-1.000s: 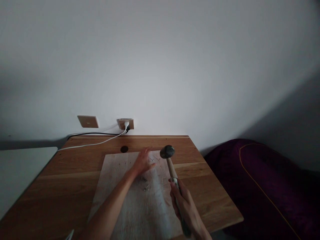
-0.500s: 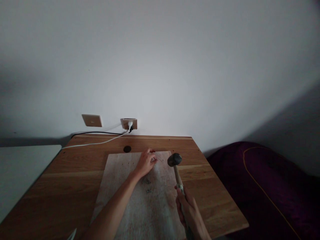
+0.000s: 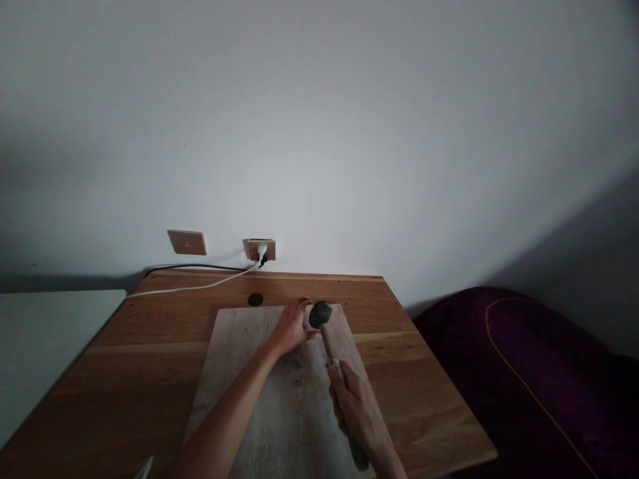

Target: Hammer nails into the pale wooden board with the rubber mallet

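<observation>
My right hand (image 3: 352,406) is wrapped round the wooden handle of a hammer (image 3: 327,339). Its dark head sits over the far end of a pale wooden board (image 3: 239,372) lying on the desk. My left hand (image 3: 292,327) rests on the board right beside the hammer head, fingers pinched together on something too small to make out. A few small nails (image 3: 296,372) lie loose on the board just behind that hand.
The board lies on a brown wooden desk (image 3: 134,359) against a white wall. A white cable (image 3: 200,287) runs from a wall socket (image 3: 259,249) across the desk's back edge. A dark purple cushion (image 3: 524,379) sits at the right, a white surface (image 3: 44,332) at the left.
The hammer head has swung left and toward my left hand, from the board's right edge to right beside the fingers. My left hand went from spread open to pinched.
</observation>
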Motion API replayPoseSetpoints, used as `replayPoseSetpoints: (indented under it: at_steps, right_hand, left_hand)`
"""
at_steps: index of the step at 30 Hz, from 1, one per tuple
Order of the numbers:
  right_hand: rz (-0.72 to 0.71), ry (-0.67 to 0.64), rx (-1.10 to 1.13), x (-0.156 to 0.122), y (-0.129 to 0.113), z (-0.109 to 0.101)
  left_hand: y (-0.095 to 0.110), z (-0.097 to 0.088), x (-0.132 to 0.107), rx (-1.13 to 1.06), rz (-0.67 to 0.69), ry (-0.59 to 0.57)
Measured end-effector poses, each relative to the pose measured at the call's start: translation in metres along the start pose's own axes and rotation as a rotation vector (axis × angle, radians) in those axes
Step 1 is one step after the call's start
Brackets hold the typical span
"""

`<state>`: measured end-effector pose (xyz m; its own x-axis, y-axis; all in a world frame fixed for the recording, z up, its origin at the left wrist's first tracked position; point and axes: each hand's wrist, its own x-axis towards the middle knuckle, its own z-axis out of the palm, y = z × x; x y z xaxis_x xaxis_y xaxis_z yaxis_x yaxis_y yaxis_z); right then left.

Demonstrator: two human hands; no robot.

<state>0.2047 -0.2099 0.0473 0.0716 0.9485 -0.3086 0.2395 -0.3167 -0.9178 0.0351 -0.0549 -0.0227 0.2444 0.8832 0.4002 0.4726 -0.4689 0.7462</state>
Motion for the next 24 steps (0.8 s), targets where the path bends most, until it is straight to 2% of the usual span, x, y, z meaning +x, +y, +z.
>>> replayPoseSetpoints:
  at_steps: [6, 10, 15, 18, 21, 24]
  right_hand:
    - [0.081, 0.141, 0.187, -0.017, 0.015, -0.001]
    - [0.154, 0.14, 0.205, -0.022, 0.016, -0.001]
    - [0.077, 0.191, 0.254, -0.02, 0.004, 0.001]
    - [0.007, 0.13, 0.193, -0.013, -0.003, 0.003]
    - [0.067, 0.033, 0.097, -0.005, -0.004, 0.011]
    - [0.096, 0.047, 0.119, -0.002, -0.003, 0.018]
  left_hand:
    - [0.005, -0.002, 0.0, 0.036, 0.011, -0.019]
    - [0.006, -0.001, 0.001, 0.041, 0.037, -0.051]
    - [0.002, 0.001, 0.001, 0.034, -0.002, -0.073]
    - [0.0, 0.001, 0.001, 0.013, 0.016, -0.059]
    - [0.0, 0.0, 0.0, 0.019, 0.027, -0.036]
    - [0.002, 0.0, 0.0, 0.017, 0.006, -0.027]
